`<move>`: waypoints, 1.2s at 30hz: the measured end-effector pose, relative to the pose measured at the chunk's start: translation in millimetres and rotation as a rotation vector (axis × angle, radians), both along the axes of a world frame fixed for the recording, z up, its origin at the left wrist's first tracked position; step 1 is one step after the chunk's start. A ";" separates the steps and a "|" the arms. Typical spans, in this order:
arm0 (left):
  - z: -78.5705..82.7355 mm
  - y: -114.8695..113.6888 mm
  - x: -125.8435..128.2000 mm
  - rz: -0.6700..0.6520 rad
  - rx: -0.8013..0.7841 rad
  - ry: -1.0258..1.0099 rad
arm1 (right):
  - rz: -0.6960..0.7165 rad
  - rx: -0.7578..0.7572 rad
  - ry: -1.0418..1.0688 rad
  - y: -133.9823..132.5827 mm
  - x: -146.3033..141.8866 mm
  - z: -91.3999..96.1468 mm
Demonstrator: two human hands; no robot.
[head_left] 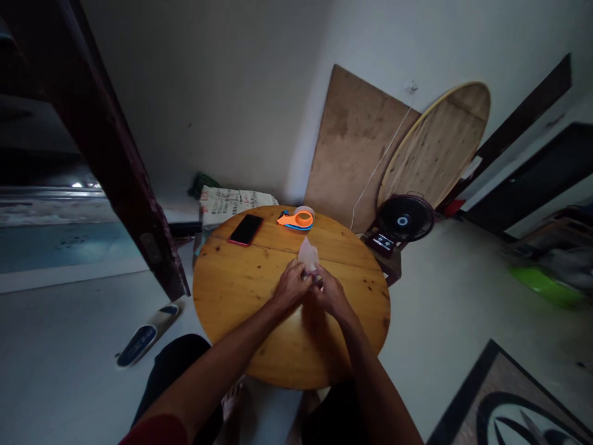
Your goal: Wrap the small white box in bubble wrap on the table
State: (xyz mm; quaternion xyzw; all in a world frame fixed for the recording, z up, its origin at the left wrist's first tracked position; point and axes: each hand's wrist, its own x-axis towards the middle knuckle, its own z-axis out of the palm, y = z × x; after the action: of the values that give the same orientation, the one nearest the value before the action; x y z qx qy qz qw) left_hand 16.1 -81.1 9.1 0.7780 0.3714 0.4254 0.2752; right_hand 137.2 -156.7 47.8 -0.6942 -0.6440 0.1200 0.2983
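Observation:
Above the middle of a round wooden table [250,309], my left hand [293,283] and my right hand [331,290] meet, fingers closed on a pale pinkish piece [307,254] that looks like thin paper or plastic. It points up and away from me, narrowing to a tip. Its lower end is hidden among my fingers, where some small dark bit also shows, too small to name. Beyond my hands an orange and blue tape dispenser [296,220] lies near the far edge. A phone [247,230] with a dark screen and red edge rests at the far left.
Behind the table, a printed sack [231,204] lies by the wall. A brown board [352,136] and a round wooden tabletop [440,136] lean there. A black fan [403,220] stands to the right. One slipper [148,337] is on the floor at left, near a dark door frame [120,154].

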 end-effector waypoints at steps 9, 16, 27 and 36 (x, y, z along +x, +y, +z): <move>4.7 -0.1 -1.7 0.026 0.093 0.135 | 0.164 0.144 -0.075 32.1 34.5 19.2; 8.5 -0.9 -1.6 0.000 0.040 0.161 | 0.315 -0.132 -0.719 83.3 30.0 45.6; 7.5 -5.0 -0.8 -0.020 -0.004 0.125 | 0.318 -0.171 -0.879 130.3 62.0 48.2; 7.3 -6.4 -2.3 -0.046 0.087 0.091 | 0.253 -0.240 -0.622 155.7 63.5 24.7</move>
State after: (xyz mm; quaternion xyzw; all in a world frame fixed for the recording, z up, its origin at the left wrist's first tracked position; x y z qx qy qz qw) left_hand 13.7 -87.6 16.4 0.8161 0.3467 0.3990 0.2338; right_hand 200.8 -1.0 72.5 -0.6425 -0.7661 0.0137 -0.0127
